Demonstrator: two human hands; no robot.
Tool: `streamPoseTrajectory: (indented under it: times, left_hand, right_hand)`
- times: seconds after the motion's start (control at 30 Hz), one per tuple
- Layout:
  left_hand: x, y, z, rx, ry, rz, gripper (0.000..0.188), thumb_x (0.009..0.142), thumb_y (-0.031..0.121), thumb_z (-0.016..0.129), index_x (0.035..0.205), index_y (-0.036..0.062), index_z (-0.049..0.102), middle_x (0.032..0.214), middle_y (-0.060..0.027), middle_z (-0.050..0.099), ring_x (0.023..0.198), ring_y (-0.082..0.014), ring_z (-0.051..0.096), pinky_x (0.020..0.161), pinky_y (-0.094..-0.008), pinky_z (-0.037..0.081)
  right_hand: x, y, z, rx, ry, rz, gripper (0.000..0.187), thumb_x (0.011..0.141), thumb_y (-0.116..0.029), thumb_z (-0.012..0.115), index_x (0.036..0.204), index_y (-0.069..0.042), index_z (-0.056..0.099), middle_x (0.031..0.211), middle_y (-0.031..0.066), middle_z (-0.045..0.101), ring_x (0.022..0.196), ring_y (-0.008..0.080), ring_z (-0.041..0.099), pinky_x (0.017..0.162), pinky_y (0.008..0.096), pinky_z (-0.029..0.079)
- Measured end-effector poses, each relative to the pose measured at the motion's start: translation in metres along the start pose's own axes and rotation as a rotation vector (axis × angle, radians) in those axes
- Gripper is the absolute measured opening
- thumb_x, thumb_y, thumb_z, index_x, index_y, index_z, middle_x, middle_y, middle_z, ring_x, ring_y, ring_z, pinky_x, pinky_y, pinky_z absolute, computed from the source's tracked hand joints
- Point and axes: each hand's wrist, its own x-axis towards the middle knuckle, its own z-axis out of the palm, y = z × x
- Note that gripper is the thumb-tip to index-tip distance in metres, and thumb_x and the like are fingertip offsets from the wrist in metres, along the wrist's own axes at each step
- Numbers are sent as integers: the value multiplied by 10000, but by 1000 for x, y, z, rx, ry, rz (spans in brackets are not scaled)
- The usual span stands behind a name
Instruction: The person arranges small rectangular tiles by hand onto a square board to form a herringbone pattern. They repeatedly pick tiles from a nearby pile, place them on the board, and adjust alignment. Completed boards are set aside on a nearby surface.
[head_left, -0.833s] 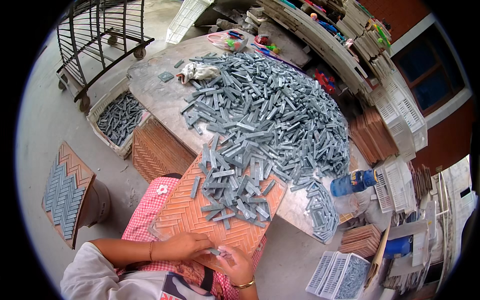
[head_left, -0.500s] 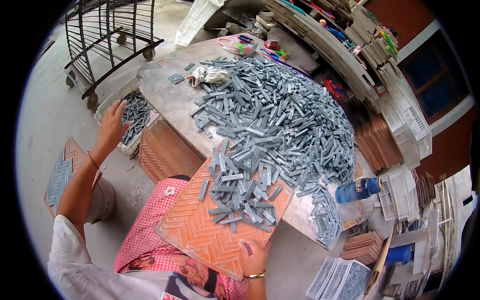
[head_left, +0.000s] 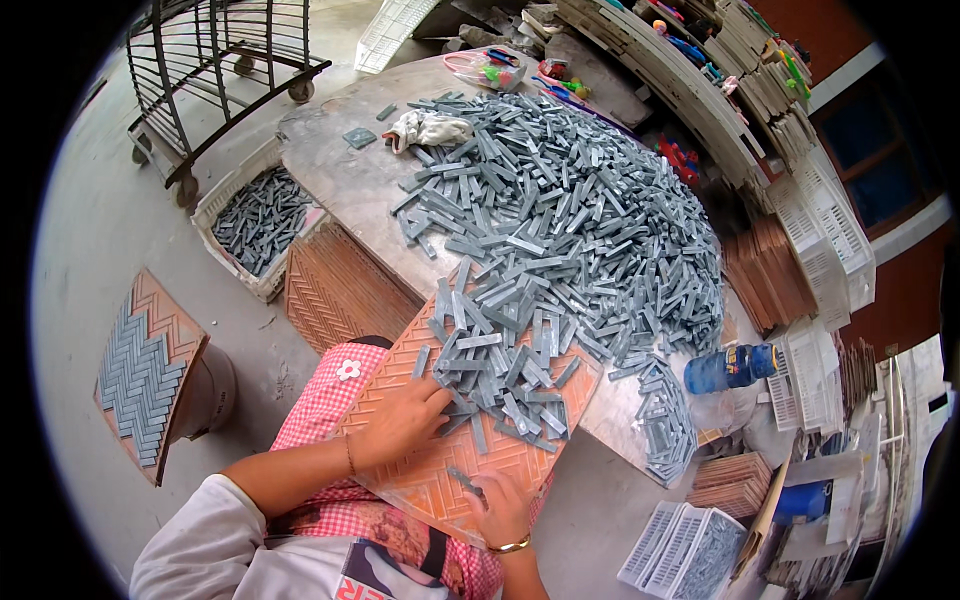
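An orange herringbone-grooved board [head_left: 410, 487] lies tilted across my lap, its far corner resting on the table. Loose grey tile strips [head_left: 500, 385] are heaped on its far part. At the near edge of that heap is my left hand [head_left: 402, 422], fingers curled in against the strips; what they hold, if anything, is hidden. My right hand [head_left: 500, 512] rests on the board's near right edge and pinches one grey tile strip [head_left: 464, 481] between thumb and fingers. Most of the board's grooves on the near side are bare.
A large pile of grey strips [head_left: 590, 230] covers the table [head_left: 335, 150], with a white glove [head_left: 428, 130] and a blue bottle [head_left: 730, 369] beside it. At left, a partly filled board [head_left: 145, 375] sits on a bucket [head_left: 212, 390]. A crate [head_left: 270, 284] and stacked boards [head_left: 335, 290] stand by the table.
My left hand has come from over the crate at left down to the strips on the board. A tile strip now shows in my right hand. The view has shifted slightly.
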Motion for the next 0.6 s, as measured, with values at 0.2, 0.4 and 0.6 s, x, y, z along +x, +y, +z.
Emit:
streamPoseTrajectory:
  times: [0.2,0.4,0.6]
  left_hand:
    - [-3,-3,-9,-1,10,75,282,705,75,661,961,35,548,887,-120,523,842,-308,538,703,-378,457]
    - [-21,-12,-21,119,-38,118,263,694,101,655,926,37,547,902,-101,534,859,-283,534,724,-368,451]
    - [-46,-5,-43,146,-117,230,280,679,115,669,923,40,554,915,-87,549,851,-264,537,741,-354,455]
  right_hand:
    - [-9,-2,13,-18,147,43,297,650,-35,728,920,-8,607,926,116,597,782,266,585,662,348,490]
    - [-9,3,17,127,200,128,209,686,14,690,880,-4,614,865,91,586,607,143,569,456,258,447]
    - [-43,-1,-3,187,287,393,180,687,27,686,853,-2,622,840,100,584,543,119,541,452,230,438]
